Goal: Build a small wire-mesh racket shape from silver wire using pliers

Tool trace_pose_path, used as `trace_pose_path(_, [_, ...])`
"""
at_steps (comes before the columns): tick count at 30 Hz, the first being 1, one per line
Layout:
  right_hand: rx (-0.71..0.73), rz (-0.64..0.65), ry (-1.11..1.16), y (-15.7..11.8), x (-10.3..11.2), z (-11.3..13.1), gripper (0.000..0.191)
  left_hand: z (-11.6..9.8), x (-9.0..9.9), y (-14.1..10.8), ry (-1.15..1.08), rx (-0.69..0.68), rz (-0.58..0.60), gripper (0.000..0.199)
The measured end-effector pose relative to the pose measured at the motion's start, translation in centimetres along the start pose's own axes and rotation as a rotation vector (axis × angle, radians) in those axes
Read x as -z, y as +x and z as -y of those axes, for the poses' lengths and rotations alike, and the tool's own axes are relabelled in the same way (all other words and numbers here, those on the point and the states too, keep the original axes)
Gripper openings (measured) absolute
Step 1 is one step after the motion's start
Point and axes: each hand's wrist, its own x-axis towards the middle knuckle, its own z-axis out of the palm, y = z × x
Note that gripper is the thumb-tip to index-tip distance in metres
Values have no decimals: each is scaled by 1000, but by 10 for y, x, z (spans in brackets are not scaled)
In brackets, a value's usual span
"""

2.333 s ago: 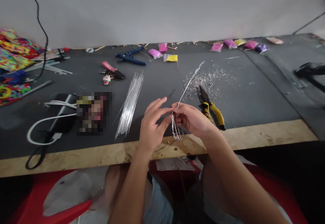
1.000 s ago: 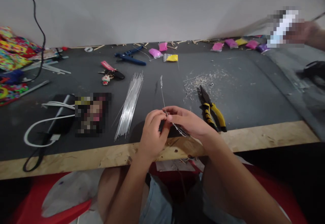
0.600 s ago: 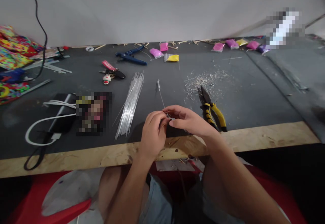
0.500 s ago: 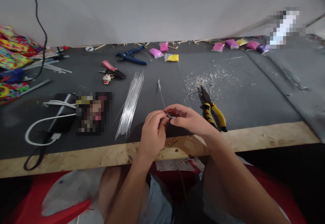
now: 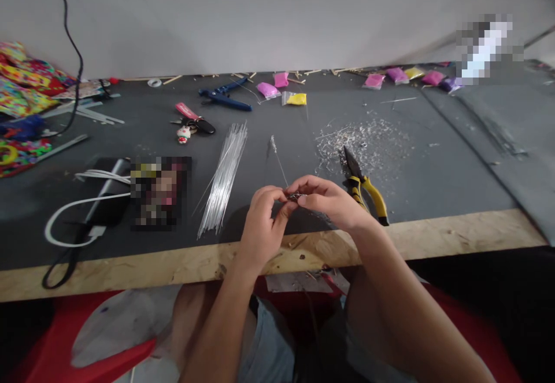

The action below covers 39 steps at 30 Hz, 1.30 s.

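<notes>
Between my fingertips is a small piece of twisted silvery wire (image 5: pixel 296 196). My left hand (image 5: pixel 266 221) pinches it from the left, thumb and forefinger closed. From the right, my right hand (image 5: pixel 327 201) grips the same piece, its thumb pressed against it. A thin strand runs up and away from my fingers to a small coiled tip (image 5: pixel 273 143). Part of the wire is hidden behind the fingers. To the left lies a bundle of straight wires (image 5: pixel 223 180). Yellow-and-black pliers (image 5: pixel 366 189) rest just right of my right hand.
Wire clippings (image 5: pixel 362 140) are scattered beyond the pliers. Farther back lie blue pliers (image 5: pixel 228 95), keys (image 5: pixel 191 125) and small coloured packets (image 5: pixel 269 90). A power bank with a white cable (image 5: pixel 56 215) is at the left. A wooden edge (image 5: pixel 173 267) borders the table.
Both hands have shifted slightly to the right with the wire. The left fingers have rolled a little around it, and the strand's tip has barely moved.
</notes>
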Motion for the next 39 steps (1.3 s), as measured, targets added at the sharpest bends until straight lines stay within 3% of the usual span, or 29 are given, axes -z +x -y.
trace_pose_path(8, [-41,91,-34,-2,-1,-2,18,1,3,1,123,16,-4,10])
trace_pose_path(18, [-64,146,-12,-3,-3,2,20,1,11,2,-32,204,94,9])
trace_pose_path(24, [-52,131,14,-2,-4,-2,22,1,11,0,-141,284,39,10])
trace_pose_path(28, [-23,107,17,0,-6,-4,23,1,9,-1,-53,214,4,13])
trace_pose_path(34, [18,74,21,1,-13,-5,17,-3,4,-1,232,-24,-115,11])
trace_pose_path(39, [26,60,102,2,-15,-7,19,-2,4,0,185,-18,-36,14])
